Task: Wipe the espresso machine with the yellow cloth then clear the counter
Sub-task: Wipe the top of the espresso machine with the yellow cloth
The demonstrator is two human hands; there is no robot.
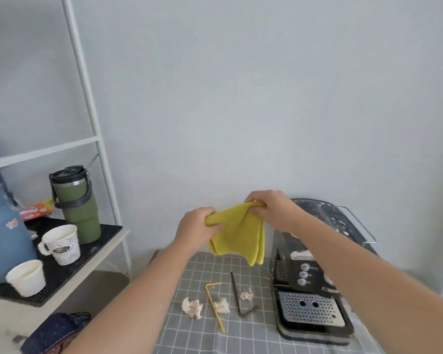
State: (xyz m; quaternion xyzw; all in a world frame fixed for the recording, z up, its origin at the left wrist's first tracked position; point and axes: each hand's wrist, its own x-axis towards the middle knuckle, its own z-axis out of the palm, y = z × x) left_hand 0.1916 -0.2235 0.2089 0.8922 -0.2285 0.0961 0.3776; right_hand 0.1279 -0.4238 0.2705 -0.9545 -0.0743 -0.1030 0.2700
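Below, grey-checked counter [241, 337], pale wall [241, 98]

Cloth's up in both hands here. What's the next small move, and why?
Probably lower the yellow cloth rightward onto the espresso machine: the left hand and right hand grip it in mid-air, touching nothing, with the machine just below-right.

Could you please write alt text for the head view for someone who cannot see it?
The left hand and right hand hold a yellow cloth up above a checked counter. On it lie a yellow straw, a dark straw and crumpled tissues, left of an espresso machine.
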